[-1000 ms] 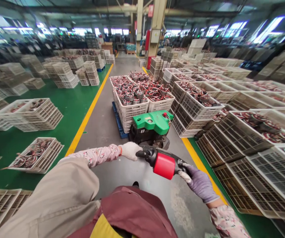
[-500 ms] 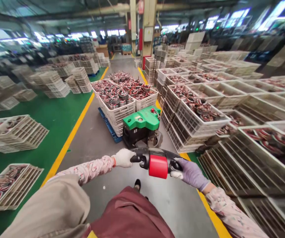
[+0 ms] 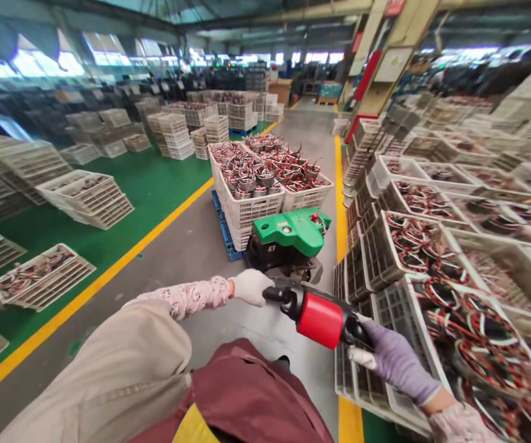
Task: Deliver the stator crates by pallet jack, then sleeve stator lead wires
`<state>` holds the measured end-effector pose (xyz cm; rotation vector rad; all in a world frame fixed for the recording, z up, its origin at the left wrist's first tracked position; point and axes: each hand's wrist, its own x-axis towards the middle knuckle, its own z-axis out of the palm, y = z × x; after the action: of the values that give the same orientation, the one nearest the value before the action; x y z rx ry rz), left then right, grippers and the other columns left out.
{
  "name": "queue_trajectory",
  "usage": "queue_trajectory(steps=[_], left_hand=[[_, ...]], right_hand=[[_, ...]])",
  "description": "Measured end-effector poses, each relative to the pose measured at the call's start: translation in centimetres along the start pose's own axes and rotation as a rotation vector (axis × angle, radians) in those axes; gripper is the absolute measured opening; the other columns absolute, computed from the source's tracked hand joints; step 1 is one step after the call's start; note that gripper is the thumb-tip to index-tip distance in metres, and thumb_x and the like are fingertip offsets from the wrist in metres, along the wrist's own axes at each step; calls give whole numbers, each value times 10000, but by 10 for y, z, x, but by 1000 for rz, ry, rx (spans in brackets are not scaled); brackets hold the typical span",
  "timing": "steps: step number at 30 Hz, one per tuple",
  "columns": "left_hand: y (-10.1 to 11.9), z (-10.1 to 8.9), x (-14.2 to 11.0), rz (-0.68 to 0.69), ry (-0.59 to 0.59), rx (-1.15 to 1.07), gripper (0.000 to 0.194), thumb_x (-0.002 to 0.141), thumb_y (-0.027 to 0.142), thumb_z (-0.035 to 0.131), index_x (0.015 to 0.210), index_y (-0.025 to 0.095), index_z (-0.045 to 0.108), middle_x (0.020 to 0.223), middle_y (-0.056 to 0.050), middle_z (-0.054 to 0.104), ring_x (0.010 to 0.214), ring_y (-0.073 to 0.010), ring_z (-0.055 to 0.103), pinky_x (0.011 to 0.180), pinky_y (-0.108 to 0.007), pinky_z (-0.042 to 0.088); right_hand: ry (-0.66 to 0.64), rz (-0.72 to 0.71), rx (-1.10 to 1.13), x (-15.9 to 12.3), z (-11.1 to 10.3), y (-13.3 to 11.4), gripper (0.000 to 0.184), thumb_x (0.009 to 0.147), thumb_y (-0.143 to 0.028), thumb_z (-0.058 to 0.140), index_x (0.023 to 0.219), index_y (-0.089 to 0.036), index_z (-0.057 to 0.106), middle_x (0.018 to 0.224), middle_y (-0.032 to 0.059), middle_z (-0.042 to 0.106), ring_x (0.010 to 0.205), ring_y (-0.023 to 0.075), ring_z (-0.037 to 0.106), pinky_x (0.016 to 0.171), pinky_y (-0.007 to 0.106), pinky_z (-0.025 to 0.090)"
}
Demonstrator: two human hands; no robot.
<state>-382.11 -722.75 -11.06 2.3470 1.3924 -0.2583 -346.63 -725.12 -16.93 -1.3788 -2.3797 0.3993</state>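
My left hand [image 3: 249, 287] in a white glove is closed around the left grip of a pallet truck's tiller head [image 3: 319, 320], which has a red centre. My right hand [image 3: 397, 360] in a purple glove holds its right grip. The tiller leads to an electric pallet truck with a green cover [image 3: 290, 231]. Ahead of it, white plastic crates [image 3: 251, 212] of copper-wound motor stators with red wires stand stacked on a blue pallet [image 3: 223, 224]. The truck's forks are hidden.
Low stacks of white crates [image 3: 397, 258] filled with stators line the aisle's right side, very near my right hand. A yellow floor line [image 3: 108, 277] borders green floor on the left, with more crates [image 3: 85, 197]. A structural pillar [image 3: 385, 67] stands at the back right.
The view has swung left-to-right across the aisle, and the crates on the right now sit closer to my right hand. The tiller head has tilted, with both hands still on it.
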Motion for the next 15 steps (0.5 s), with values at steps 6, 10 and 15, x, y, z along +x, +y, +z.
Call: queue_trajectory(steps=[6, 10, 15], left_hand=[[-13, -45, 55, -75, -15, -19, 209, 653, 265, 674, 857, 217, 669, 817, -35, 713, 786, -244, 680, 643, -306, 467], [-28, -79, 84, -75, 14, -42, 203, 644, 252, 673, 844, 214, 672, 795, -20, 707, 752, -224, 663, 615, -296, 434], [-42, -103, 104, -60, 43, -50, 158, 643, 245, 667, 796, 207, 663, 786, -22, 708, 727, -206, 649, 605, -289, 409]], right_hand=[[-59, -122, 92, 76, -18, 57, 455, 788, -405, 656, 1194, -201, 652, 1021, 89, 766, 835, 245, 752, 721, 320, 613], [-5, -175, -2, 120, -33, 76, 431, 818, -449, 648, 1180, -217, 672, 1022, 107, 763, 844, 278, 749, 710, 354, 609], [-118, -58, 114, 157, -70, 69, 585, 786, -632, 614, 1151, -178, 666, 883, 109, 760, 743, 296, 736, 641, 369, 580]])
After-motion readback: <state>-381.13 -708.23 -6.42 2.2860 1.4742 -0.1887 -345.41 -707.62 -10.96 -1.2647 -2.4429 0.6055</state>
